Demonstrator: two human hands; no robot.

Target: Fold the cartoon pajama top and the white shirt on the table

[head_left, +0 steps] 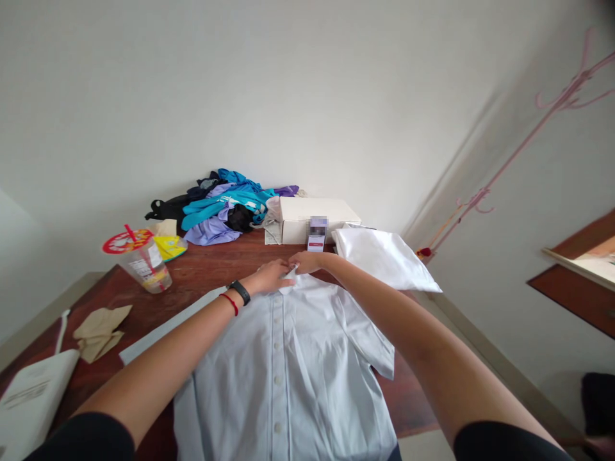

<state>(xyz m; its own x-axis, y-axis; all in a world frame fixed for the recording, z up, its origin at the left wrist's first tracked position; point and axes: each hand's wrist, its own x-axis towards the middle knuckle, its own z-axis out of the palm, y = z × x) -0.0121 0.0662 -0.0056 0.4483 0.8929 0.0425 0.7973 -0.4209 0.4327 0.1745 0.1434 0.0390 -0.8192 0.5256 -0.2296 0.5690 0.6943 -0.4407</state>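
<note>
A pale short-sleeved button shirt [317,358] lies front up on the dark wooden table, its collar toward the wall and its hem toward me. My left hand [270,276], with a black band and a red cord at the wrist, has its fingers closed at the collar. Right beside it, my right hand [307,261] pinches the collar's top edge. The two hands meet there, and the fingers partly hide the cloth. The sleeve on the right spreads out over the table; my left forearm covers part of the shirt's other side.
At the back lie a heap of clothes [230,198], a white box [319,214] and a folded white garment [384,256]. To the left are a lidded cup [144,262], crumpled brown paper [100,333] and a white power bank-like device [41,397]. A pink coat stand [523,141] rises at right.
</note>
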